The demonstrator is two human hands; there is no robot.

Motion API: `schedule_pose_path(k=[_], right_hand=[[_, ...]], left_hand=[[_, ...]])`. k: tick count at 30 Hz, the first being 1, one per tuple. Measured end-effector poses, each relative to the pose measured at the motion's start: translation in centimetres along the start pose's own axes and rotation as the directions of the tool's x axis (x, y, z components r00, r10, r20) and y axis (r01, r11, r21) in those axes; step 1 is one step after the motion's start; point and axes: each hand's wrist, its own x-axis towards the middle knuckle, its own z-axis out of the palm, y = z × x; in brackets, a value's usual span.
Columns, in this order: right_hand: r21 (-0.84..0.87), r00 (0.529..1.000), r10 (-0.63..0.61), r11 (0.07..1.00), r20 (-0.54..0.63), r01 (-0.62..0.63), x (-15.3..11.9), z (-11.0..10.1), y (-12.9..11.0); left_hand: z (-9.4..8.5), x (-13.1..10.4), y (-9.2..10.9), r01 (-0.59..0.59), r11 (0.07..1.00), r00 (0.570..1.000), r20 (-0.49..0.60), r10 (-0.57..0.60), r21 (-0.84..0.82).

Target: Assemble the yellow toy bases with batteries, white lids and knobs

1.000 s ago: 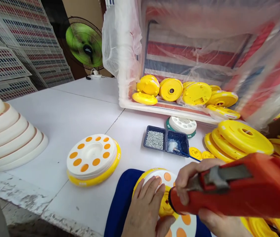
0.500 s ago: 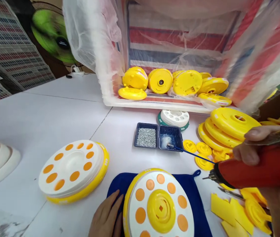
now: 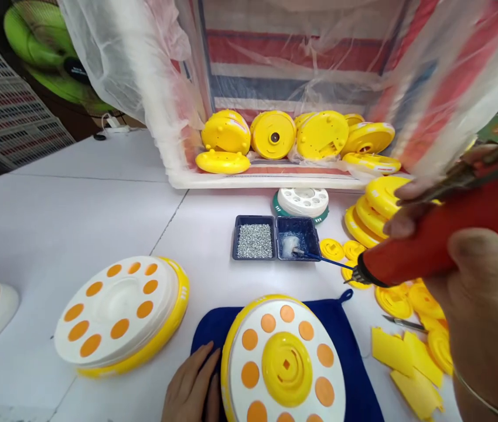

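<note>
A round toy base (image 3: 255,404) with a yellow rim, a white top and orange dots lies on a dark blue cloth (image 3: 354,363). A yellow disc (image 3: 286,381) with a square hole sits at its centre. My left hand (image 3: 191,384) rests on the cloth at the base's left edge, fingers stretched out flat against its side. At the right my right hand (image 3: 480,299) grips a red electric screwdriver (image 3: 425,246), raised above the table, bit pointing left. Behind its tip, a two-part dark tray (image 3: 234,237) holds small screws, with a blue-handled brush (image 3: 328,259) in white grease.
A similar base (image 3: 112,319) stands left. Stacked yellow shells (image 3: 361,225), yellow discs (image 3: 331,249), flat yellow pieces (image 3: 392,351) and a knife (image 3: 405,323) lie right. A plastic-lined bin (image 3: 249,181) with yellow shells, a green-and-white base (image 3: 304,202) and a fan (image 3: 38,47) are behind.
The screwdriver in my right hand has moved up and to the left. My left hand stays beside the base. The whole view has shifted slightly.
</note>
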Motion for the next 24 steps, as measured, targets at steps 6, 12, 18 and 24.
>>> schedule_pose_path(k=[6, 12, 18, 24], right_hand=[[0.028, 0.996, 0.068, 0.997, -0.061, -0.066, -5.1, -4.6, 2.5], [-0.239, 0.855, 0.324, 0.940, 0.406, -0.243, -14.8, -6.7, 7.3], [-0.321, 0.706, 0.418, 0.906, 0.571, -0.277, -16.7, -4.6, 8.1], [-0.272, 0.740, 0.360, 0.931, 0.568, -0.244, -17.1, -4.2, 9.2]], left_hand=[[-1.7, 0.4, 0.3, 0.158, 0.962, 0.987, 0.040, -0.152, -0.225], [-4.8, 2.4, 1.1, 0.182, 0.886, 0.971, 0.222, -0.093, -0.426], [-4.4, 4.2, 1.8, 0.226, 0.811, 0.930, 0.368, -0.014, -0.539], [-4.5, 4.9, 3.1, 0.262, 0.725, 0.931, 0.364, -0.017, -0.637]])
